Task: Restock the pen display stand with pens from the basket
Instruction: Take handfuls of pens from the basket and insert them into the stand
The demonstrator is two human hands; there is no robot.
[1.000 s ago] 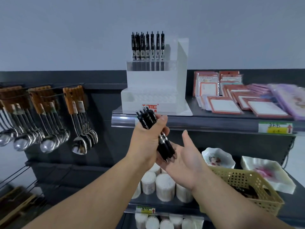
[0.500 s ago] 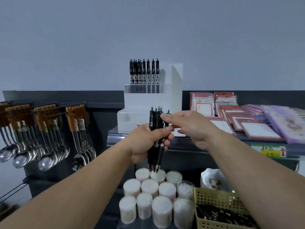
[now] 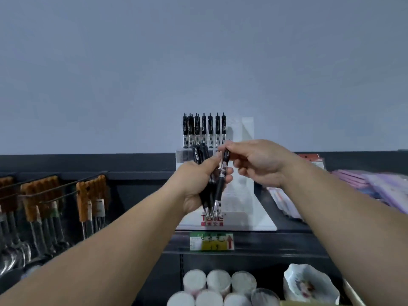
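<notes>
The fingers of my left hand [image 3: 196,186] curl round a bundle of pens [image 3: 198,155], slim and black with silver cone tips pointing down. My right hand [image 3: 258,164] pinches a single pen [image 3: 220,186] near its clip end, at the bundle's 3 o'clock. Behind them, toward 12 o'clock, the stepped white plastic display stand [image 3: 245,195] carries a row of upright pens [image 3: 203,131] in its top tier.

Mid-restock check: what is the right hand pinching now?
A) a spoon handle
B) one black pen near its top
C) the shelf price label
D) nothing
B: the right hand pinches the upper end of a single black pen, next to the bundle of pens gripped in the left hand.
</notes>
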